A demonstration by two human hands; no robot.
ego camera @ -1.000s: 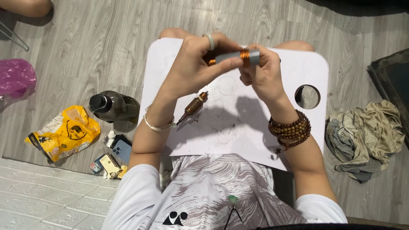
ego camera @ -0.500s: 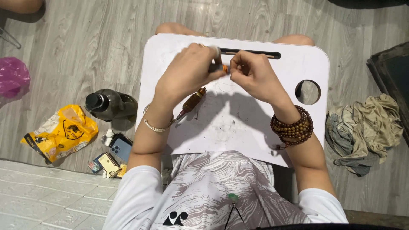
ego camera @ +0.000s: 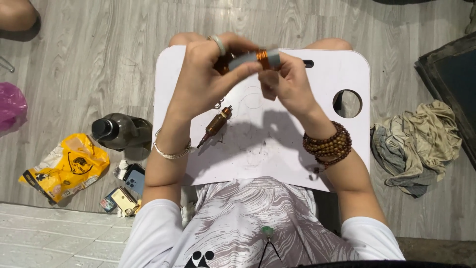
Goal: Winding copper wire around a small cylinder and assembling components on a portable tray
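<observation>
Both hands are raised over a white lap table [ego camera: 327, 149]. Between them is a small grey cylinder [ego camera: 258, 58] with a copper-coloured band around it. My left hand [ego camera: 210, 74], with a ring on one finger and a thin bracelet at the wrist, grips its left end. My right hand [ego camera: 287, 84], with brown bead bracelets at the wrist, pinches the right end by the copper band. A bronze pen-shaped tool [ego camera: 215, 124] with a thin tip lies on the table below my left hand, touched by neither hand.
The table has a round hole [ego camera: 347, 103] at its right and dark scribbles on top. On the wooden floor to the left are a dark bottle [ego camera: 119, 130], a yellow bag [ego camera: 67, 166], a phone [ego camera: 134, 179] and a pink bag [ego camera: 11, 105]. Crumpled cloth [ego camera: 421, 141] lies right.
The hands lowered toward the table half a second ago and have lifted again, closer to the camera. The grey cylinder stays held between them. The bronze tool has not moved.
</observation>
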